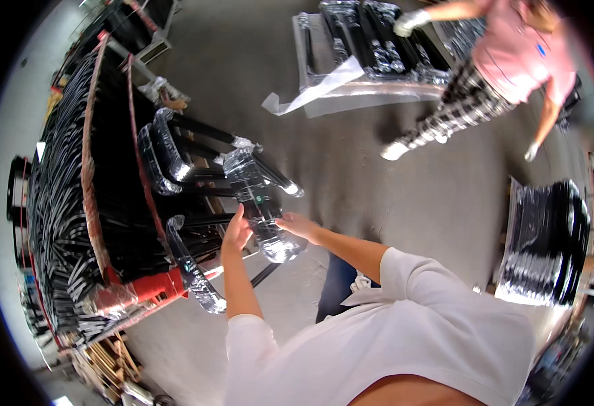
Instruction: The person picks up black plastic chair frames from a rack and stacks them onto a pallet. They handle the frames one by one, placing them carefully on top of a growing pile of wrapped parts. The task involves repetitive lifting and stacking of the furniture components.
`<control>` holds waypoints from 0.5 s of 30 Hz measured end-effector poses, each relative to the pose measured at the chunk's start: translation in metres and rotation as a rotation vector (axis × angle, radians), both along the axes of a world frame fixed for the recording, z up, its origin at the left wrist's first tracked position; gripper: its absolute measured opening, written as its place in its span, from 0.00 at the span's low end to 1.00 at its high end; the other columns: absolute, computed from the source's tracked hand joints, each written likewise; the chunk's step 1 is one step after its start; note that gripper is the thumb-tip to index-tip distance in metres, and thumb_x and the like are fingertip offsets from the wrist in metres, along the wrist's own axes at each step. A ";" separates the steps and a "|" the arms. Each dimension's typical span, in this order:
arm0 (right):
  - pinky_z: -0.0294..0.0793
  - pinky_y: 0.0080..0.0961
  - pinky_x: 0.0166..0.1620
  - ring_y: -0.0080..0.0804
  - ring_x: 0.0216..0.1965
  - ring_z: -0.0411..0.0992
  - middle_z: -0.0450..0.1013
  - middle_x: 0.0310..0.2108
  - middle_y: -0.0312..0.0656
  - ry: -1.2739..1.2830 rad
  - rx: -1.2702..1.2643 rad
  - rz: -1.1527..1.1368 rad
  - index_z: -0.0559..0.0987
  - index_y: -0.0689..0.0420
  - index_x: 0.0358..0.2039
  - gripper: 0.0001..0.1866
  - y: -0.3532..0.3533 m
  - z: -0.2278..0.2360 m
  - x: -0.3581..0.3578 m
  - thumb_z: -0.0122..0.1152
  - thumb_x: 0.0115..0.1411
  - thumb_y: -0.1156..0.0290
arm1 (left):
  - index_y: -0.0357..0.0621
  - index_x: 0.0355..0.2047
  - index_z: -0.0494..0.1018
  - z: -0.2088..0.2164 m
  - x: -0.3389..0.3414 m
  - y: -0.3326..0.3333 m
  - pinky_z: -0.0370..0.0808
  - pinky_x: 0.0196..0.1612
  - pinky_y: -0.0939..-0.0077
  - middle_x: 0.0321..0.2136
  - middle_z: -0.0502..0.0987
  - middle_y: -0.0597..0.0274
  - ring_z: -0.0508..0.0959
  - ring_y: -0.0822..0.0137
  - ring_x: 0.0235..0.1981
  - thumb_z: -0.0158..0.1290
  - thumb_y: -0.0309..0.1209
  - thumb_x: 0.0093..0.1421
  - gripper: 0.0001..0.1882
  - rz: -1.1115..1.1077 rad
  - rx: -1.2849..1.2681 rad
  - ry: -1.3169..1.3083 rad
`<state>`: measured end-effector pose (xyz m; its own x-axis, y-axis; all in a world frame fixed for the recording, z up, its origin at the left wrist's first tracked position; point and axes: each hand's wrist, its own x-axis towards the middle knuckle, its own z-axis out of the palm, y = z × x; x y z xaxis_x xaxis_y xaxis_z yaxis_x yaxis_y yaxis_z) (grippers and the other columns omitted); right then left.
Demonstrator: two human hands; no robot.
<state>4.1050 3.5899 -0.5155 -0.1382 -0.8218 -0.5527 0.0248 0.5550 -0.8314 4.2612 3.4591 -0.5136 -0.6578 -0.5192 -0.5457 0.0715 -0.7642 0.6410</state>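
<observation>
I have on a loose, plain white cloth T-shirt point(418, 338), creased in soft folds. Its short left sleeve point(248, 338) and short right sleeve point(405, 274) are the same white, with wide openings; out of them come my bare left forearm point(241, 287) and bare right forearm point(354, 252). The T-shirt's curved neckline point(405, 376) has a smooth edge. Just beyond the T-shirt's front show my dark blue trousers point(335, 284) and a small white, dark-flecked piece point(361, 281), too blurred to identify.
</observation>
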 end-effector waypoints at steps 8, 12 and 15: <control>0.65 0.22 0.27 0.21 0.25 0.66 0.71 0.25 0.37 -0.332 -0.043 -0.495 0.75 0.65 0.30 0.24 0.059 -0.007 -0.075 0.57 0.49 0.52 | 0.37 0.51 0.57 0.013 -0.146 0.066 0.59 0.52 0.59 0.48 0.63 0.47 0.64 0.53 0.49 0.33 0.47 0.58 0.28 0.030 0.165 0.477; 0.61 0.21 0.24 0.20 0.21 0.63 0.68 0.19 0.35 -0.081 -0.084 -0.546 0.77 0.64 0.26 0.27 0.162 0.042 -0.112 0.57 0.45 0.47 | 0.35 0.55 0.47 0.060 -0.187 0.162 0.53 0.55 0.56 0.54 0.54 0.46 0.55 0.50 0.54 0.32 0.47 0.58 0.32 -0.118 0.064 0.665; 0.62 0.25 0.26 0.23 0.22 0.64 0.69 0.18 0.38 0.049 -0.101 -0.597 0.76 0.65 0.26 0.28 0.248 0.103 -0.126 0.53 0.48 0.46 | 0.34 0.56 0.42 0.083 -0.211 0.236 0.46 0.58 0.56 0.55 0.49 0.43 0.52 0.49 0.56 0.39 0.49 0.55 0.38 -0.165 0.348 0.793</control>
<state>3.9793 3.8381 -0.4125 -0.6152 -0.6422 -0.4572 0.2677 0.3753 -0.8874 4.0497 3.6948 -0.4302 -0.9619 -0.2734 -0.0059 0.2680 -0.9468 0.1781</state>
